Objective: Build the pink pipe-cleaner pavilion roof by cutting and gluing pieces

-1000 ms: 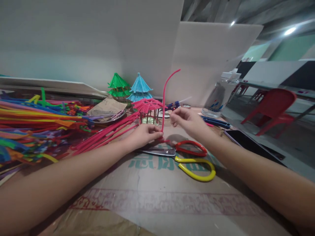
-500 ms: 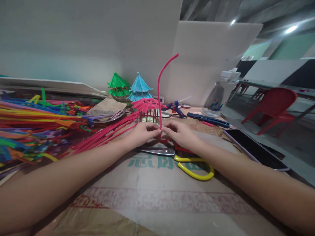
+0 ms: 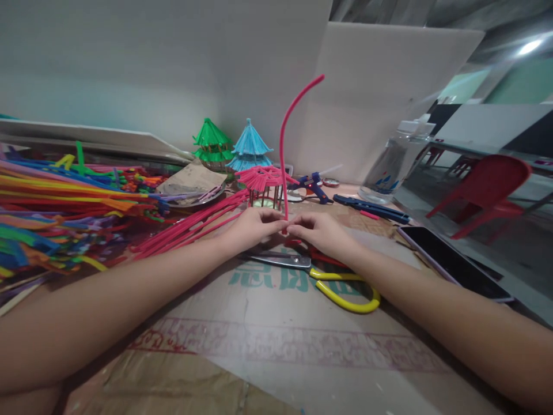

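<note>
A pink pipe cleaner [image 3: 283, 138] rises from between my fingertips, its upper end curving to the right. My left hand [image 3: 258, 230] pinches it low down, and my right hand [image 3: 318, 230] pinches it from the other side, the fingertips nearly meeting. Just behind my hands stands a small pavilion with a pink pipe-cleaner roof [image 3: 261, 176] on brown posts. Scissors with yellow handles [image 3: 348, 306] lie on the cardboard below my hands. A bundle of pink pipe cleaners [image 3: 190, 230] lies left of the pavilion, partly behind my left forearm.
Many coloured pipe cleaners [image 3: 64, 196] are heaped at left. Behind stand a green roofed model [image 3: 211, 138] and a blue one [image 3: 249, 144]. A glue gun [image 3: 315, 185], a utility knife [image 3: 371, 208], a clear bottle [image 3: 391, 167] and a phone [image 3: 451, 262] lie or stand to the right.
The view has shifted slightly, so the scene sits a little further right and higher. Both hands keep their pinch on the pink pipe cleaner, with little other visible change.
</note>
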Demonstrator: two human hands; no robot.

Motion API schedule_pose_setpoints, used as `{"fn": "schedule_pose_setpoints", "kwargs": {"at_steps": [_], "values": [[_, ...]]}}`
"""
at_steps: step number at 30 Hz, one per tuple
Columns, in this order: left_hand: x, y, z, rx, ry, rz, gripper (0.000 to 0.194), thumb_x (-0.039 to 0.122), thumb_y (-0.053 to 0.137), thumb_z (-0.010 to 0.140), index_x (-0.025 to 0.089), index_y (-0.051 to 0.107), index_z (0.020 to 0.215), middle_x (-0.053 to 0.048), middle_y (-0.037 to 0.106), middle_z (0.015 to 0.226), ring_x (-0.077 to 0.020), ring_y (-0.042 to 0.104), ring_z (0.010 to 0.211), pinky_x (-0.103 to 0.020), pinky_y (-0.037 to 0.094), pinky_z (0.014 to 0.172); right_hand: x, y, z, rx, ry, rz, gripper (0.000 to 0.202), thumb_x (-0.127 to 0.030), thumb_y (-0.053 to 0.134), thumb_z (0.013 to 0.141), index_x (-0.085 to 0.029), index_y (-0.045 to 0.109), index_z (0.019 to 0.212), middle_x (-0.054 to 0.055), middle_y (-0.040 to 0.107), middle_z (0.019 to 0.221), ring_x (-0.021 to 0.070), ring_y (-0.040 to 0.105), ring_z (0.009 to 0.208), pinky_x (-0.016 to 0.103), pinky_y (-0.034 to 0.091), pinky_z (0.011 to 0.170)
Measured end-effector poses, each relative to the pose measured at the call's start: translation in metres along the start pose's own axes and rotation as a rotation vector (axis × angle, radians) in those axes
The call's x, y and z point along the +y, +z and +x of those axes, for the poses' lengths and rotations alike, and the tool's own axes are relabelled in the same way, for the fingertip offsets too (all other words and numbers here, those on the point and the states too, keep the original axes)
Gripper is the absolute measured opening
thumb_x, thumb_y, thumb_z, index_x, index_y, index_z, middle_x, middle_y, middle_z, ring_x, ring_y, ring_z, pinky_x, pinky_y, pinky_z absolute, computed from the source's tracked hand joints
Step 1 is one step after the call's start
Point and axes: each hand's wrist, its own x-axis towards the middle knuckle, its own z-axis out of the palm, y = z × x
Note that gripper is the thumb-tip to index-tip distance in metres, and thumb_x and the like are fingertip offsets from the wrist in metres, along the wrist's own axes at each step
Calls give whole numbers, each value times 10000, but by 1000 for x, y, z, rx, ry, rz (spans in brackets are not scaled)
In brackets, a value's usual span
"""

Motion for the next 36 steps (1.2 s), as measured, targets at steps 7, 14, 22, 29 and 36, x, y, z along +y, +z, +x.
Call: {"fn": "schedule_pose_setpoints", "kwargs": {"at_steps": [7,14,22,29,36], "values": [[1,-1,-1,-43,37,-18,223,344,676,802,124,694,836,-6,677,713,-90,561,595,-186,404,544,0,3,0,12,19,-10,158,-290,638,805,-169,739,817,23,735,738,151,624,625,245,439,562],[-2,0,-1,-46,33,3,273,377,687,788,123,703,886,-26,701,772,-115,599,644,-205,430,573,2,3,0,-31,29,-12,195,-326,609,817,-163,715,801,23,708,717,151,595,620,249,421,562],[-18,-1,7,-54,118,-13,341,456,691,785,133,712,892,-35,716,809,-138,641,722,-219,464,632,3,3,1,-63,30,10,275,-389,591,813,-140,708,815,-4,617,636,110,478,535,235,327,496],[-19,-1,8,-69,95,-31,344,459,693,788,137,712,904,-32,720,805,-125,635,691,-205,452,586,-1,2,0,-54,38,12,221,-350,598,806,-152,688,766,-19,598,613,104,471,527,235,323,500],[-19,-1,7,-69,84,-52,308,423,694,794,128,694,886,-38,713,798,-126,643,700,-201,457,596,0,3,0,-45,18,4,193,-318,596,824,-157,685,764,-12,625,631,115,521,553,239,374,529]]}}
